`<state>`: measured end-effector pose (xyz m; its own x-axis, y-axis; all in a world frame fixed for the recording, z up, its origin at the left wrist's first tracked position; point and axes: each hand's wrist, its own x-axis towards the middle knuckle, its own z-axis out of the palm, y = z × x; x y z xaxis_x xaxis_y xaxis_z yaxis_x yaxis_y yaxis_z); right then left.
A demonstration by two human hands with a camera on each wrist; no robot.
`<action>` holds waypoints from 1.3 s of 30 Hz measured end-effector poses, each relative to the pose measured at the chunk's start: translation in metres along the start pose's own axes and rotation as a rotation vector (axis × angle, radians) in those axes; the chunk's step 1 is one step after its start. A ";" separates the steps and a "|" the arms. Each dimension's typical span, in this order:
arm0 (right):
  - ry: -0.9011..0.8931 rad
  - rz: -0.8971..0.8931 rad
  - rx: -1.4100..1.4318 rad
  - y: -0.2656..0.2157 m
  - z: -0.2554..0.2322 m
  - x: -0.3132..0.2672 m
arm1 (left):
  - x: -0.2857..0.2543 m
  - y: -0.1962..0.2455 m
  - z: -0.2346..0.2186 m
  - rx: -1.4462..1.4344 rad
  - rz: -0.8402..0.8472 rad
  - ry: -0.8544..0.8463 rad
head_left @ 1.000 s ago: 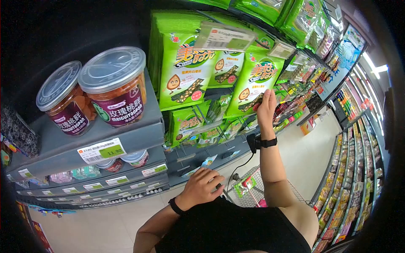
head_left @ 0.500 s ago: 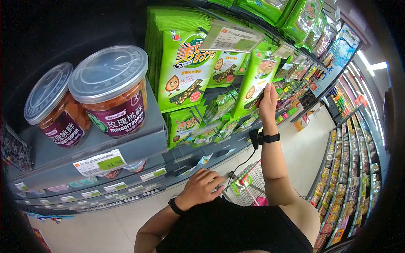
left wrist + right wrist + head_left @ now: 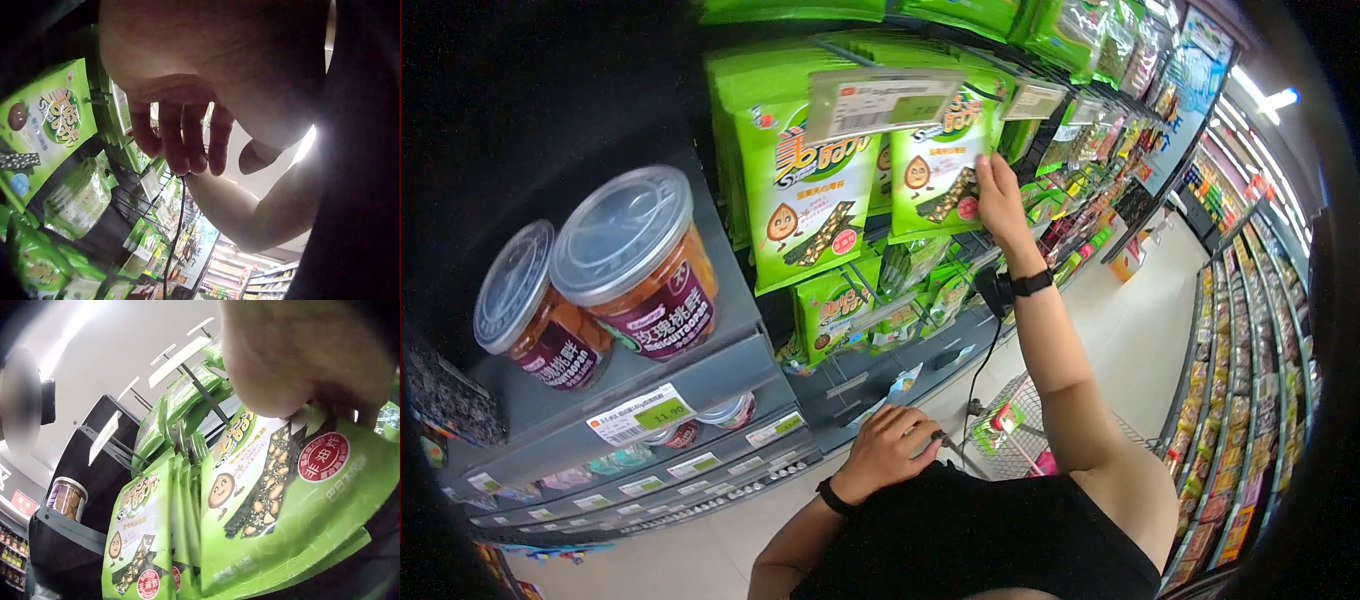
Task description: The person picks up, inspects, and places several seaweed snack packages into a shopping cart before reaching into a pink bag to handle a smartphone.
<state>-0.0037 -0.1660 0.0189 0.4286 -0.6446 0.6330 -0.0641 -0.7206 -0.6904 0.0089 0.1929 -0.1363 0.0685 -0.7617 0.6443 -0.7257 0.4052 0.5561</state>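
Observation:
My right hand [image 3: 1006, 208] pinches the right edge of a green seaweed snack packet [image 3: 930, 190], thumb on its front and the fingers hidden behind. The packet's top overlaps a price tag holder [image 3: 885, 103]. To its left hangs a thick row of matching packets [image 3: 800, 225]. In the right wrist view, the pinched packet [image 3: 281, 544] is close beside that row [image 3: 140, 534], its printed nut strips showing. My left hand [image 3: 890, 450] is held low before the black top, fingers loosely bent; the left wrist view shows these fingers [image 3: 178, 140] with nothing in them.
Two lidded plastic tubs [image 3: 640, 265] stand on a grey shelf [image 3: 730, 350] to the left. More small green bags [image 3: 835, 310] hang beneath the packets. A wire shopping cart [image 3: 1010, 445] is below my right arm, with a dark cable [image 3: 975, 380] beside it. Stocked shelves [image 3: 1250, 400] line the right.
My right hand has moved the packet leftward, closer to the hanging row. It turned partly edge-on midway and faces me again now. The left hand keeps its loose pose.

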 end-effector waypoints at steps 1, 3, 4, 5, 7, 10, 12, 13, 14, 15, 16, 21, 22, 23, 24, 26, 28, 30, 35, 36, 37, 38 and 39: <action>-0.049 0.050 -0.015 0.000 0.001 0.004 | 0.001 0.002 -0.001 0.008 -0.004 0.001; -0.027 0.062 -0.022 0.001 0.006 0.011 | 0.003 0.006 -0.003 0.027 -0.016 0.002; -0.016 0.068 -0.024 0.001 0.008 0.013 | 0.002 0.007 -0.002 0.036 -0.017 0.006; -0.005 0.074 -0.025 0.002 0.009 0.015 | 0.002 0.007 0.000 0.046 -0.018 0.011; -0.030 0.113 0.036 0.008 0.008 0.015 | 0.001 0.008 0.003 0.063 -0.028 0.006; 0.009 0.030 -0.022 0.013 0.004 0.003 | 0.002 0.014 0.010 0.075 -0.051 -0.029; 0.034 -0.024 -0.008 0.010 -0.003 -0.013 | 0.005 0.020 0.014 0.075 -0.066 -0.051; 0.034 -0.054 0.016 0.009 -0.008 -0.021 | 0.007 0.023 0.018 0.076 -0.064 -0.058; -0.044 -0.011 0.083 0.004 -0.017 -0.032 | 0.011 0.025 0.022 0.075 -0.064 -0.064; -0.121 0.032 0.151 -0.002 -0.027 -0.045 | 0.014 0.027 0.028 0.074 -0.064 -0.070; -0.157 -0.014 0.153 -0.002 -0.035 -0.058 | 0.017 0.029 0.034 0.073 -0.064 -0.077; -0.439 -0.044 0.284 0.027 -0.092 -0.125 | 0.036 0.042 0.074 0.044 -0.062 -0.159; -0.437 -0.038 0.274 0.037 -0.106 -0.138 | 0.041 0.044 0.084 0.041 -0.052 -0.179; -0.431 -0.027 0.262 0.049 -0.119 -0.151 | 0.045 0.044 0.095 0.034 -0.040 -0.204; -0.470 0.034 0.246 0.064 -0.136 -0.164 | 0.049 0.045 0.105 0.023 -0.026 -0.234; -0.539 0.169 0.224 0.097 -0.172 -0.188 | 0.062 0.048 0.125 0.006 0.000 -0.293; -0.580 0.290 0.100 0.114 -0.213 -0.212 | 0.075 0.054 0.147 -0.032 0.031 -0.357; -0.630 0.429 -0.002 0.141 -0.252 -0.240 | 0.083 0.059 0.172 -0.078 0.052 -0.453; -0.600 0.688 -0.131 0.201 -0.320 -0.319 | 0.104 0.074 0.232 -0.176 0.067 -0.663; -0.604 0.749 -0.145 0.214 -0.330 -0.333 | 0.109 0.075 0.244 -0.184 0.069 -0.687; -0.609 0.809 -0.157 0.230 -0.339 -0.348 | 0.114 0.076 0.257 -0.190 0.071 -0.710; -0.572 0.806 -0.174 0.249 -0.345 -0.365 | 0.118 0.077 0.271 -0.195 0.069 -0.734; -0.525 0.837 -0.138 0.270 -0.348 -0.381 | 0.122 0.077 0.285 -0.195 0.062 -0.766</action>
<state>-0.4981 -0.2038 -0.2869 0.5398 -0.7877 -0.2968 -0.6174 -0.1309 -0.7757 -0.2336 -0.0128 -0.1638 -0.5097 -0.8422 0.1758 -0.5751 0.4855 0.6584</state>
